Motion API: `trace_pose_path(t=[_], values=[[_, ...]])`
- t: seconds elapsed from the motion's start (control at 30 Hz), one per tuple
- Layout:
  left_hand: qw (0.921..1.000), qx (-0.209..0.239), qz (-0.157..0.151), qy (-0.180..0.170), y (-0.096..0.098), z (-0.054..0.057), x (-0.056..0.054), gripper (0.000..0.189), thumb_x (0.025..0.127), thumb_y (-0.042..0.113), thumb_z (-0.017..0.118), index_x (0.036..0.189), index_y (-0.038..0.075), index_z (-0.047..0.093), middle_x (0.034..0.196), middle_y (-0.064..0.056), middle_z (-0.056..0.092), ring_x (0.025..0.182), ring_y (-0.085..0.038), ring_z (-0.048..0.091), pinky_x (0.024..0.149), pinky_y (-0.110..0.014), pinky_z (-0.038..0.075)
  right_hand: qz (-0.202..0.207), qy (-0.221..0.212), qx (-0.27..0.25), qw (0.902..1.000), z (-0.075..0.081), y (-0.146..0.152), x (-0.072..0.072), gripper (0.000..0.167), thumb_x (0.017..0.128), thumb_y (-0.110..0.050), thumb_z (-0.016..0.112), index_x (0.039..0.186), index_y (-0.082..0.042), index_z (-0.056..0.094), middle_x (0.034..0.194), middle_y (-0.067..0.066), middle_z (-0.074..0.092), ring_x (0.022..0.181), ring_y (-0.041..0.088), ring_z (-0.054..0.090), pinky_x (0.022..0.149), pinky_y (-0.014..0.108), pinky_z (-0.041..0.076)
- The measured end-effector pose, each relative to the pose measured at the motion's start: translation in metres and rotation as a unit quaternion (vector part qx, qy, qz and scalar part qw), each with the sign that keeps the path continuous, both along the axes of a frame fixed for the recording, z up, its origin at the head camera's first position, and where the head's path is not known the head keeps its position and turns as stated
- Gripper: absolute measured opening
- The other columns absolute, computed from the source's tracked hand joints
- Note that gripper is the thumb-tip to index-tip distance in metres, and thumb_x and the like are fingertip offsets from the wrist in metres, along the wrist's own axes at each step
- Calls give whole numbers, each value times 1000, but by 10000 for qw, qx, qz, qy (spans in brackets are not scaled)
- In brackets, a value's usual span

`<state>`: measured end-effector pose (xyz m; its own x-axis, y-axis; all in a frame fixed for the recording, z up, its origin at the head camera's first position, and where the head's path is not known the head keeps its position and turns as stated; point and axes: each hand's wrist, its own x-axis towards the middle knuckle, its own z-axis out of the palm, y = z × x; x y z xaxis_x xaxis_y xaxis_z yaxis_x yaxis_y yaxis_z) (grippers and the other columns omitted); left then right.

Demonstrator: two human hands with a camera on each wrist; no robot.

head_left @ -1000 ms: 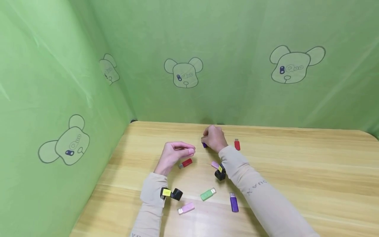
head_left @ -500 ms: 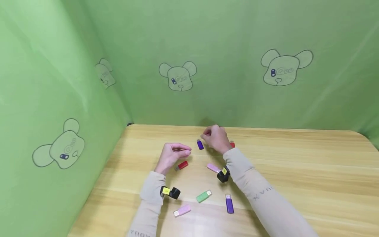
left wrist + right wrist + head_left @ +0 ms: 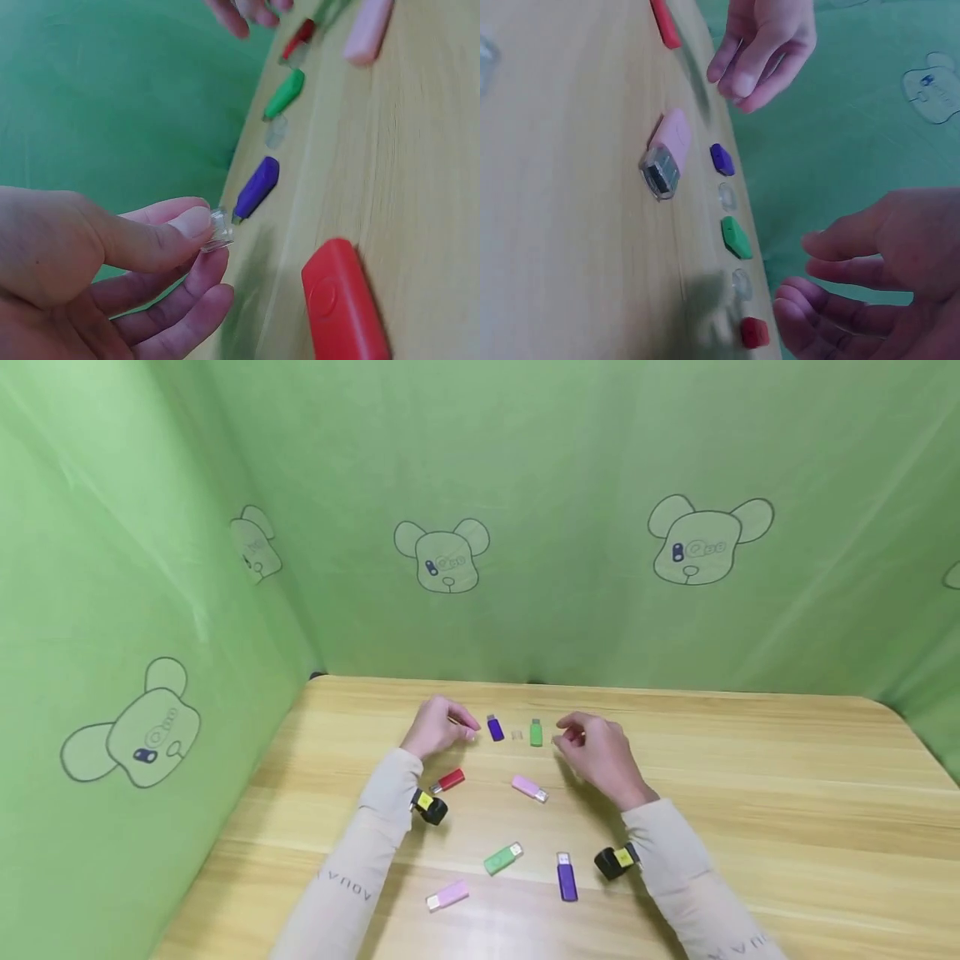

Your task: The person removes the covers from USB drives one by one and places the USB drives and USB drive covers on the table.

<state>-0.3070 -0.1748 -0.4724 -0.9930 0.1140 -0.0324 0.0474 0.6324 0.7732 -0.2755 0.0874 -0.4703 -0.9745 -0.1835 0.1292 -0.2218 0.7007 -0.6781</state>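
Observation:
My left hand pinches a small clear cap between thumb and index finger, above the table. Just right of it lies a purple USB stick, its metal plug pointing to the back. A loose clear cap lies between that stick and a green USB stick. My right hand hovers right of the green stick, thumb and fingers apart, holding nothing. Beneath it, in the right wrist view, lie another clear cap and a red USB stick, which the hand hides in the head view.
Nearer on the wooden table lie more USB sticks: red, pink, green, another pink and purple. A green curtain rises behind the table's back edge and along its left side.
My right hand let go of the far purple stick and moved right, uncovering the far green stick and a clear cap. My left hand moved away toward the purple stick. The view shifted slightly.

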Motion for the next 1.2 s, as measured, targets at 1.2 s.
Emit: trace_pose_path(t=[1.2], values=[[9981, -168, 86, 594, 12, 11, -8, 8, 84, 7, 74, 92, 9, 76, 94, -6, 75, 81, -18, 67, 74, -26, 57, 641, 160, 670, 9956, -16, -40, 47, 19, 84, -15, 77, 101, -9, 72, 89, 2, 66, 78, 13, 59, 72, 27, 54]])
